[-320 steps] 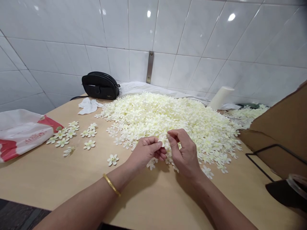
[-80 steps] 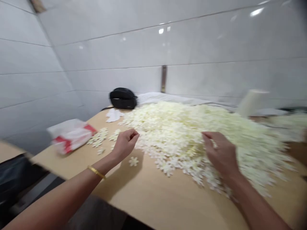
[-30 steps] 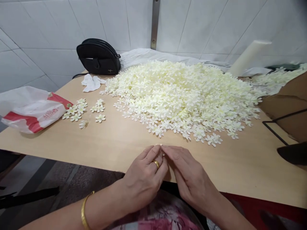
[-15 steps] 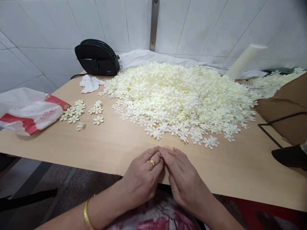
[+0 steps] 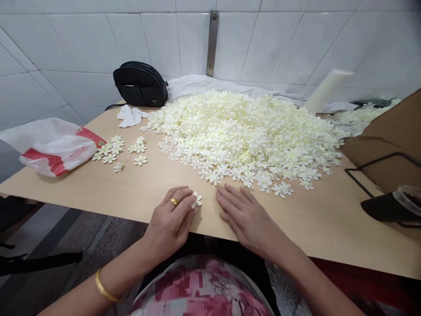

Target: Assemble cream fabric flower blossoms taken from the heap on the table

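A big heap of cream fabric flowers (image 5: 243, 136) covers the middle of the wooden table (image 5: 131, 188). My left hand (image 5: 171, 219), with a gold ring, rests at the table's front edge, its fingertips closed on one small flower (image 5: 197, 200). My right hand (image 5: 245, 215) lies flat beside it with fingers stretched out and nothing in it, just short of the heap's front edge. A small group of separate flowers (image 5: 116, 151) lies to the left.
A white and red plastic bag (image 5: 55, 147) lies at the left end. A black pouch (image 5: 140, 83) and a crumpled tissue (image 5: 130, 116) sit at the back left. A white cylinder (image 5: 324, 90) leans at the back right, by brown cardboard (image 5: 391, 145) and a black wire frame (image 5: 371, 173).
My hands were pressed together at the table edge; now they have parted. The left holds a single flower and the right lies flat and open.
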A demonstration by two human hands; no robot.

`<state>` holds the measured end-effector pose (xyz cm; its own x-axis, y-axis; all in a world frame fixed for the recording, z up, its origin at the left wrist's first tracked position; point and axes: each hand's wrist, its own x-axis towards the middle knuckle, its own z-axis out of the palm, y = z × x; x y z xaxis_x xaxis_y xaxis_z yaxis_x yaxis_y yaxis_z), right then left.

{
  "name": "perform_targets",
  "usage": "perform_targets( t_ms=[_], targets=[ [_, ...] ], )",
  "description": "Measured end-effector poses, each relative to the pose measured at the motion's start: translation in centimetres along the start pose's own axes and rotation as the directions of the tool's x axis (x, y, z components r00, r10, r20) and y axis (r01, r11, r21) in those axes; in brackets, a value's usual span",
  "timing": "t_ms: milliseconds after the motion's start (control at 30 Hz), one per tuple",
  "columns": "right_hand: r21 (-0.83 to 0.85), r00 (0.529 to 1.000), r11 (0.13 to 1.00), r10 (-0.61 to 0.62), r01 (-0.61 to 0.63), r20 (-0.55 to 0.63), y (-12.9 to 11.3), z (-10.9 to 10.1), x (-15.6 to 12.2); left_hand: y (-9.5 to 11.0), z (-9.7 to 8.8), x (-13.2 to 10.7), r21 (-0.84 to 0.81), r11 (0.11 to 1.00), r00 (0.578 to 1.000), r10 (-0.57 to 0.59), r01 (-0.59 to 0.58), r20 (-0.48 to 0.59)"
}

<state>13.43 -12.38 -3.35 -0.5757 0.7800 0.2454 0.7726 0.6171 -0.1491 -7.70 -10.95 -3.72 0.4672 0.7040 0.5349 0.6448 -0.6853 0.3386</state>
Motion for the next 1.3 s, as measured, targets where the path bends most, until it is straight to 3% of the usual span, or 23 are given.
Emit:
perform_targets(
  t_ms=[100, 233, 300, 367, 433, 700, 867, 1033, 1167, 1300],
  targets=[
    [-0.076, 0.99, 0.997, 0.024, -0.035, -0.14, 0.2, 0.0, 1.0, -0.1, -0.8, 0.0, 0.051, 0.997, 0.997, -0.064, 0.065, -0.036],
    [-0.038, 0.99, 0.994, -0.105, 0.102, -0.091, -1.0, 0.5, 0.6, -0.1, -1.2, -0.2, 0.059, 0.996, 0.996, -0.07, 0.074, -0.059],
    [-0.057, 0.992, 0.998, -0.028, 0.021, -0.12, -1.0, 0.9, 0.4, -0.1, -1.2, -0.4, 0.059, 0.995, 0.994, -0.082, 0.086, -0.067],
    [-0.059, 0.969, 0.996, 0.057, -0.073, -0.241, -0.6, 0.9, 0.6, -0.1, -1.2, -0.5, 0.058, 0.993, 0.993, -0.098, 0.102, -0.065],
    [-0.019, 0.955, 0.997, 0.071, -0.079, -0.287, -0.6, 0.7, 1.0, -0.2, -1.2, -0.6, 0.058, 0.991, 0.991, -0.118, 0.122, -0.065],
    [0.035, 0.994, 0.995, -0.093, 0.095, -0.055, -5.0, 1.5, 2.5, -0.7, -1.9, -1.0, 0.031, 0.989, 0.986, -0.14, 0.143, -0.087],
    [0.077, 0.992, 0.992, -0.098, 0.105, -0.085, -3.8, 1.9, -1.0, -1.4, -2.3, -1.6, -0.011, 0.988, 0.981, -0.152, 0.152, -0.122],
    [0.229, 0.99, 0.972, -0.012, 0.043, -0.139, -2.4, 1.1, -3.4, -1.1, -1.7, -1.4, -0.064, 0.993, 0.989, -0.109, 0.103, -0.099],
    [0.267, 0.992, 0.963, -0.002, 0.036, -0.125, -2.4, 0.7, -2.3, -0.7, -1.5, -0.7, -0.087, 0.995, 0.996, -0.053, 0.046, -0.074],
    [0.163, 0.996, 0.986, 0.032, -0.018, -0.081, -1.7, 0.7, 0.8, -0.5, -1.4, 0.2, -0.123, 0.992, 0.999, -0.034, 0.033, -0.006]
  ],
)
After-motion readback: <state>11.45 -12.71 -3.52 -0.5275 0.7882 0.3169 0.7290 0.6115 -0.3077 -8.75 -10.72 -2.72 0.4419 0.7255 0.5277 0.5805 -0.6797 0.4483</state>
